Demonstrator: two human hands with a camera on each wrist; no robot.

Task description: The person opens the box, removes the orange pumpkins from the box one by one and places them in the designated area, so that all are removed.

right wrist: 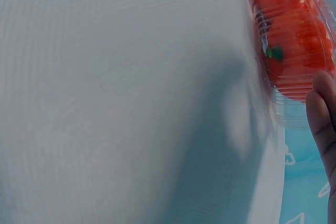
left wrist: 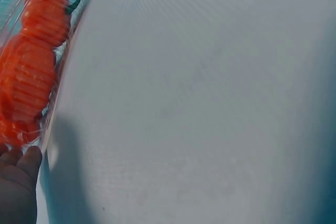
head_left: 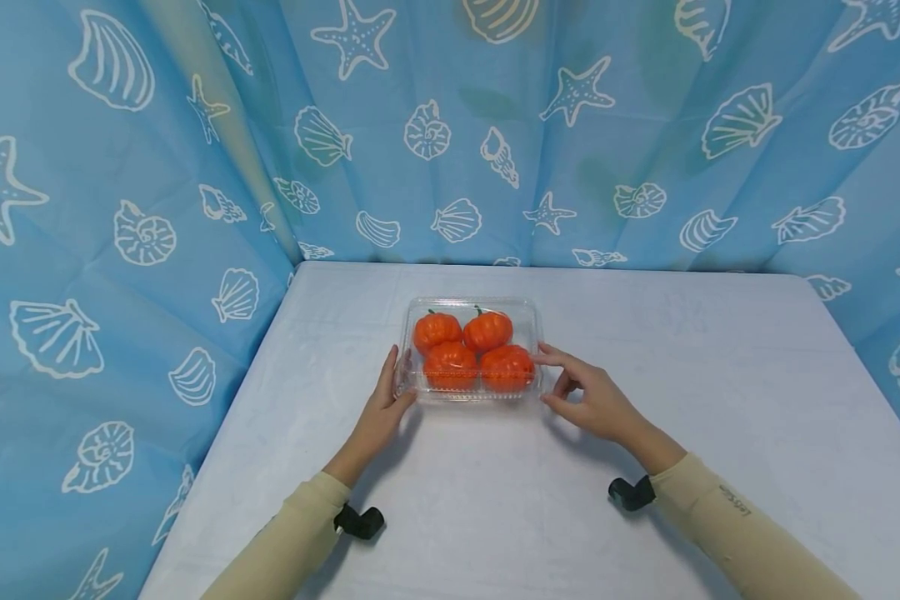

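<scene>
A clear plastic clamshell box [head_left: 474, 398] stands on the white-covered table, its lid over the contents. Several small orange-red pumpkins [head_left: 451, 367] with ribbed sides lie inside, and green stems show on some. At the box's left side, my left hand [head_left: 379, 408] has its straight fingers along the wall and its thumb by the front corner. My right hand [head_left: 592, 398] is at the opposite side, index finger stretched to the wall and thumb near the front right corner. Each wrist view catches fingertips, such as the right fingers [right wrist: 318, 111], close against one end of the box.
White cloth covers the table [head_left: 682, 358] around the box. Behind and to the left hangs a blue curtain [head_left: 450, 179] with white shells and starfish. Small black devices [head_left: 360, 522] are worn on both wrists, over beige sleeves [head_left: 742, 525].
</scene>
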